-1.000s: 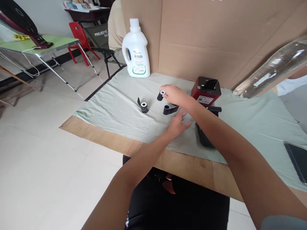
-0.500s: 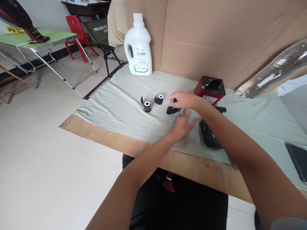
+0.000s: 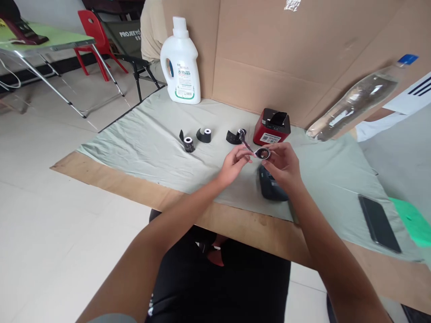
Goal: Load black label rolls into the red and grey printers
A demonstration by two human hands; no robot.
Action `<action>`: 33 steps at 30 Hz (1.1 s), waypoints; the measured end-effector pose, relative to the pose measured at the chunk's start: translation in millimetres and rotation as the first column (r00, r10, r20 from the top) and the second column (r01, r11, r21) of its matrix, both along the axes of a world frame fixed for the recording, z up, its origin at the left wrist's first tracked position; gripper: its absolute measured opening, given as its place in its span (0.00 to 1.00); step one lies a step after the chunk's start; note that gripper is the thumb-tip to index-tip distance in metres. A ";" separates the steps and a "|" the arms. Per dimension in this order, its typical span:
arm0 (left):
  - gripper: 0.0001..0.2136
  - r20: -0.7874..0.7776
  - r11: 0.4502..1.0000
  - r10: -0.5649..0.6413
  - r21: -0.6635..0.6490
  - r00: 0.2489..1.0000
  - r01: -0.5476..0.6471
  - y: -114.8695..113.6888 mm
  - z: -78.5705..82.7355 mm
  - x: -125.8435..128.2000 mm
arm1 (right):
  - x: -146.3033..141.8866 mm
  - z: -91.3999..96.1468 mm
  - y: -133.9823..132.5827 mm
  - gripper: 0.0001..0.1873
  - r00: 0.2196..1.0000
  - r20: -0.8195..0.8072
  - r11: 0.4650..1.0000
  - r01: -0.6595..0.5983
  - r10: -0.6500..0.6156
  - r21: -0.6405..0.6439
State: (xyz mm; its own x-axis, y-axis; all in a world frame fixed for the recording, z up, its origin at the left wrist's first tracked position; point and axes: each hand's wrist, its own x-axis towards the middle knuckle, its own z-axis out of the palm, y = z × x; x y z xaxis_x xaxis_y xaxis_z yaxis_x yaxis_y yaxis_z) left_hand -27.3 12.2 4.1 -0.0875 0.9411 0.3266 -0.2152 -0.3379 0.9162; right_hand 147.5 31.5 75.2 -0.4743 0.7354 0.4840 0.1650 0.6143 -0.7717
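Now the right hand [image 3: 284, 163] pinches a lifted roll [image 3: 258, 153] before the printer [image 3: 271, 130], leaving three others [image 3: 206, 137] left of it; left hand [image 3: 233, 166]: grip unclear.

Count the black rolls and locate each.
4: a left roll, a middle roll and a right roll on the cloth, and a held roll in the right hand. Others may be hidden.

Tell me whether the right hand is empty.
No, the right hand holds a roll in its fingers, above the table cloth.
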 end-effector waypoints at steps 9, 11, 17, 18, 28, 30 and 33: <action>0.19 -0.108 0.974 0.175 0.163 0.979 -0.156 -15.0 1.9 15.6 | 22.1 7.5 9.2 0.15 0.959 0.260 0.991 -0.090 0.114 -0.103; 0.18 -0.192 0.955 0.247 0.216 0.950 -0.205 -11.8 0.8 11.2 | 23.8 21.7 12.4 0.17 0.938 0.334 0.995 -0.081 0.094 -0.053; 0.11 -0.478 0.898 0.335 0.422 0.812 -0.122 -4.8 -5.2 -1.7 | 30.6 41.9 10.4 0.13 0.878 0.455 0.989 -0.110 0.145 -0.102; 0.10 -0.484 0.884 0.353 0.453 0.801 -0.116 -4.4 -7.0 -2.3 | 31.6 42.5 9.4 0.12 0.867 0.477 0.988 -0.103 0.145 -0.113; 0.03 -0.586 0.792 0.440 0.611 0.680 0.015 -13.3 -7.4 -1.1 | 41.9 49.7 8.8 0.08 0.807 0.582 0.994 -0.062 0.100 -0.086; 0.03 -0.629 0.798 0.432 0.600 0.646 0.050 -14.8 -5.1 0.4 | 55.3 51.4 18.6 0.12 0.805 0.591 0.998 -0.029 0.055 -0.052; 0.04 -0.659 0.828 0.383 0.556 0.647 0.076 -14.8 -4.7 1.2 | 78.9 51.0 34.3 0.15 0.771 0.637 0.995 0.075 -0.015 -0.068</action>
